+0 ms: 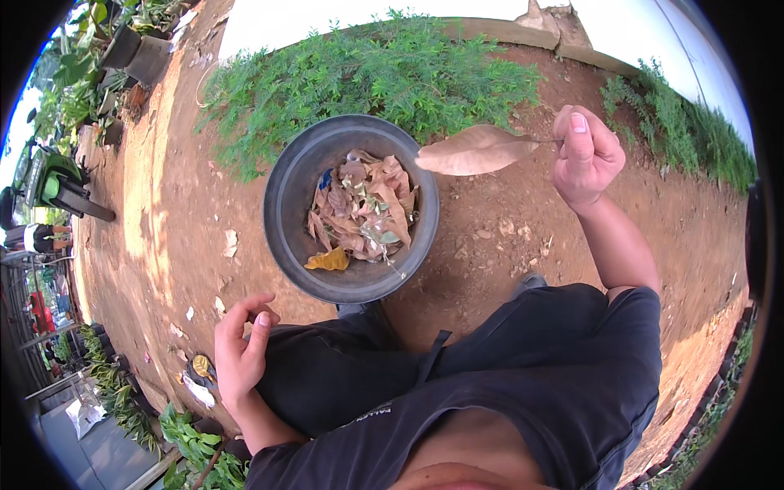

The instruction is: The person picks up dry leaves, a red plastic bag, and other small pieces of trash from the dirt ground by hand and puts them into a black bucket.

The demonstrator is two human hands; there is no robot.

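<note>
My right hand (587,153) pinches the stem of a large dry brown leaf (481,150), whose tip reaches over the right rim of a round black tub (288,245). Inside the tub lies a heap of dry brown leaves (361,202), with a yellow leaf (329,260), some green bits and a small blue scrap (325,178) among them. At the lower left, my left hand (245,349) is raised over my thigh, empty, its fingers loosely bent and apart. The tub stands on the dirt in front of my feet.
Leafy green plants (380,73) grow beside the tub, along a white wall. More plants (680,131) stand at the right. Potted plants and a green motorcycle (55,184) are at the left. Fallen leaves and a yellow leaf (202,366) lie on the bare soil (490,239).
</note>
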